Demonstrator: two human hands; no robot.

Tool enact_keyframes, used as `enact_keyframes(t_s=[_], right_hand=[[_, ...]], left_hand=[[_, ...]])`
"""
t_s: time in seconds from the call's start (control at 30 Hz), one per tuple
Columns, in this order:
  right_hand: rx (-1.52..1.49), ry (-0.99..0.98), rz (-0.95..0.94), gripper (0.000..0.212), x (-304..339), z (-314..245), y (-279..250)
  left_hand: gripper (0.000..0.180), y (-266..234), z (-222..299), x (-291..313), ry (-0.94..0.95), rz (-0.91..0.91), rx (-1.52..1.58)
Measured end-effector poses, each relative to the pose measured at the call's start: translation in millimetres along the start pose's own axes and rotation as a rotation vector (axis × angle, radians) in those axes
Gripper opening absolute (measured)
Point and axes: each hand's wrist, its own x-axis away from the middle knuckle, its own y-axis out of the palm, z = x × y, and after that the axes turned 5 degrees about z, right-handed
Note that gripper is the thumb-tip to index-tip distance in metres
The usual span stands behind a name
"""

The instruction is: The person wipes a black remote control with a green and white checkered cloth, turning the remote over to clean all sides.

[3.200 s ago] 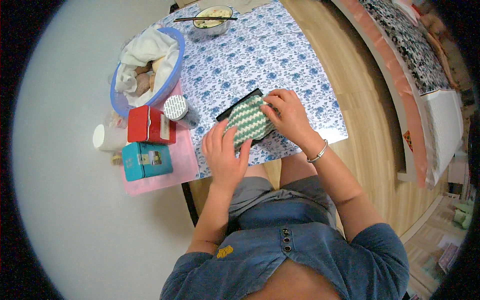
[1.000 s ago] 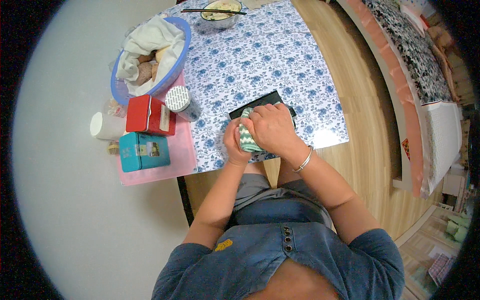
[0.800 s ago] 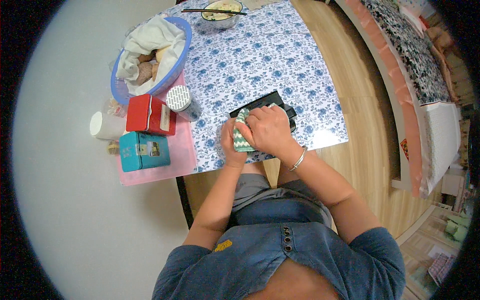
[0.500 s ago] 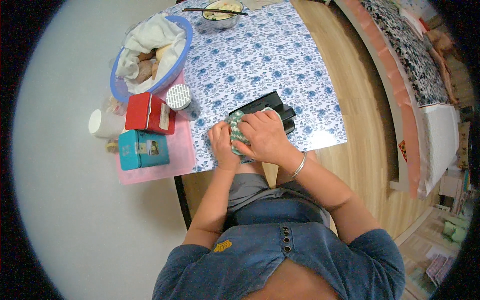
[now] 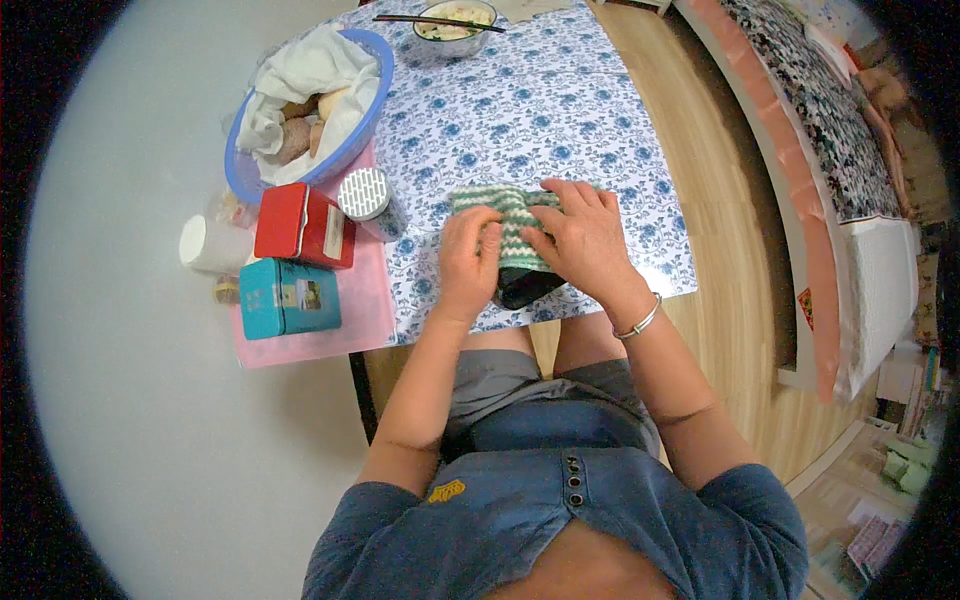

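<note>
A green-and-white striped cloth (image 5: pixel 512 218) lies spread over a black object (image 5: pixel 528 287) at the table's near edge. Only the object's near end shows below the cloth, so its full shape is hidden. At the cloth's left side, my left hand (image 5: pixel 470 262) is closed with curled fingers on the edge. My right hand (image 5: pixel 590 240), with a silver bangle at the wrist, rests on the cloth's right side, fingers stretched and apart.
To the left stand a teal tin (image 5: pixel 290 298), a red tin (image 5: pixel 303 228), a jar with a perforated lid (image 5: pixel 365 195) and a white cup (image 5: pixel 212 246). Behind them is a blue basket (image 5: pixel 377 100) lined with white cloth. A bowl (image 5: pixel 452 42) with chopsticks sits at the far edge.
The cloth, bunched under my hands before, is now spread out over the black object. My hands have moved apart, the right one to the right. Less of the black object shows.
</note>
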Motion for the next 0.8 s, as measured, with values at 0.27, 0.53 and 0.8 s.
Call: enact_keyframes(t_s=[0.27,0.53,0.8], right_hand=[[0.149,0.268,-0.548,0.037,-0.2,5.8,16.8],[0.066,0.186,-0.605,0.036,-9.1,1.1,29.1],[-0.085,0.105,-0.243,0.028,0.0,-12.9,34.3]], left_hand=[[0.038,4.5,-17.7,11.6,-0.185,-0.35,0.225],[0.032,12.1,-25.8,22.4,0.025,-0.122,0.162],[0.023,2.6,-16.7,27.1,0.015,0.031,-0.111]])
